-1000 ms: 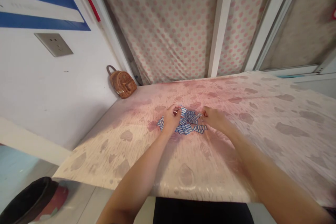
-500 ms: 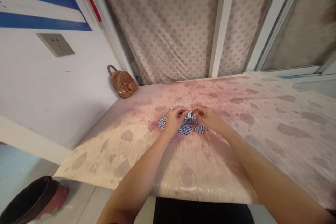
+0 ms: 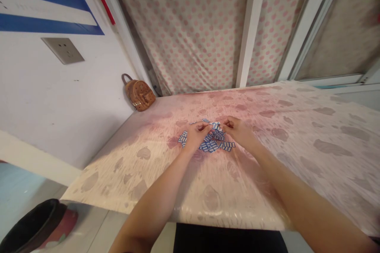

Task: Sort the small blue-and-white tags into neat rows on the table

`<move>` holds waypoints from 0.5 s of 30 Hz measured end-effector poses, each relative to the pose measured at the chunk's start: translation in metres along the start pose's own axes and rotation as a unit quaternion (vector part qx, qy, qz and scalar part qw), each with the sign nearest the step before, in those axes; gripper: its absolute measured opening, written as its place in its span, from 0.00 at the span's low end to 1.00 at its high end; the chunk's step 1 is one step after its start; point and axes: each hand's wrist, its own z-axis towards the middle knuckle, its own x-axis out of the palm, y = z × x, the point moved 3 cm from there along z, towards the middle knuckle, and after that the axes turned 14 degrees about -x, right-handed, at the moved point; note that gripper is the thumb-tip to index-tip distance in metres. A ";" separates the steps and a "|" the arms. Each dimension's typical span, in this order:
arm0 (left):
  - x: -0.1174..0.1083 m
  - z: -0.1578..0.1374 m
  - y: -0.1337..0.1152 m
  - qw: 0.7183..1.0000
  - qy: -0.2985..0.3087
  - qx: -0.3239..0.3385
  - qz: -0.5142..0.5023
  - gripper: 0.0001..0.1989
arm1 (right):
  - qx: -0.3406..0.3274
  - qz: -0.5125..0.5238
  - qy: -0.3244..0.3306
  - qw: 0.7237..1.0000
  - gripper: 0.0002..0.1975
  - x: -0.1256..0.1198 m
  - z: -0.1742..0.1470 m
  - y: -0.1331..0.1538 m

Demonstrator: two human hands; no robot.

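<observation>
My left hand (image 3: pixel 194 135) and my right hand (image 3: pixel 238 129) meet over the middle of the table, both with thumb and fingers pinched. Between them is a small blue-and-white striped piece (image 3: pixel 216 127), thin and flat, gripped at its left and right edges. Just beneath lies a loose pile of similar blue-and-white pieces (image 3: pixel 209 145). Some of these pieces (image 3: pixel 183 137) stick out left of my left hand, and a few others (image 3: pixel 228 146) lie below my right hand. My left hand covers part of the pile. What is printed on the pieces is too small to read.
The table (image 3: pixel 142 184) has a patterned, glossy cloth. A small brown backpack (image 3: pixel 141 95) stands at its far left corner against the wall. A dotted curtain (image 3: pixel 196 31) hangs behind. On the floor at lower left is a dark-rimmed bin (image 3: pixel 61 227).
My right hand has shifted slightly, its fingers higher and a little apart from the left. The held piece now shows flatter and wider between the hands. The pile looks much the same.
</observation>
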 end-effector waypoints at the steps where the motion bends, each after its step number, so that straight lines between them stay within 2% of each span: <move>1: 0.000 0.001 0.000 1.000 -0.004 0.002 -0.001 0.14 | 0.000 -0.004 -0.005 1.000 0.05 0.000 0.000 -0.001; 8: -0.003 0.003 0.003 1.000 -0.021 0.017 0.014 0.13 | -0.012 -0.052 -0.009 0.999 0.05 -0.005 0.000 0.006; 15: -0.003 -0.003 -0.001 0.998 -0.027 0.016 0.056 0.11 | -0.007 -0.183 0.001 0.983 0.05 -0.009 -0.002 0.026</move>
